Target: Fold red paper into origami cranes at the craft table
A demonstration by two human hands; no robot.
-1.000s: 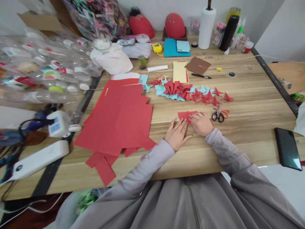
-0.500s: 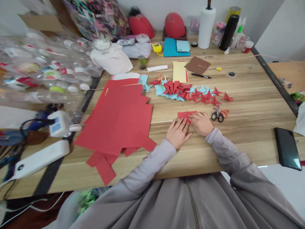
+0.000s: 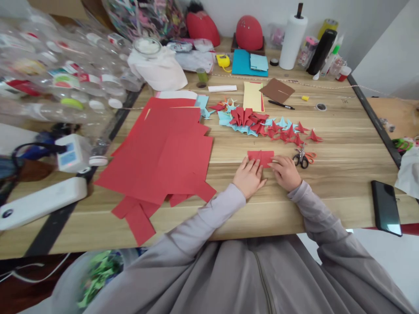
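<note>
A small folded red paper (image 3: 263, 155), with a crease line near its middle, lies flat on the table in front of me. My left hand (image 3: 248, 178) rests palm down with its fingers stretched out, the fingertips pressing on the paper's lower left part. At the paper's right edge, my right hand (image 3: 286, 172) has its fingers bent together, the tips on the lower right corner; the thumb is partly hidden. Black-handled scissors (image 3: 301, 159) with an orange-handled pair (image 3: 309, 157) lie just right of my right hand. Folded red and light blue paper cranes (image 3: 288, 133) sit in a row beyond the paper.
Large red sheets (image 3: 157, 152) and cut red strips (image 3: 140, 223) cover the left side. Plastic bottles (image 3: 88, 83) crowd the far left, near a white power strip (image 3: 42, 203). A phone (image 3: 386, 207) lies at the right edge. A black pen (image 3: 280, 104) and brown paper (image 3: 276, 90) lie farther back.
My right hand has slid from the top of the red paper to its lower right edge, uncovering more of it. My left hand stays on the paper. The view has shifted slightly.
</note>
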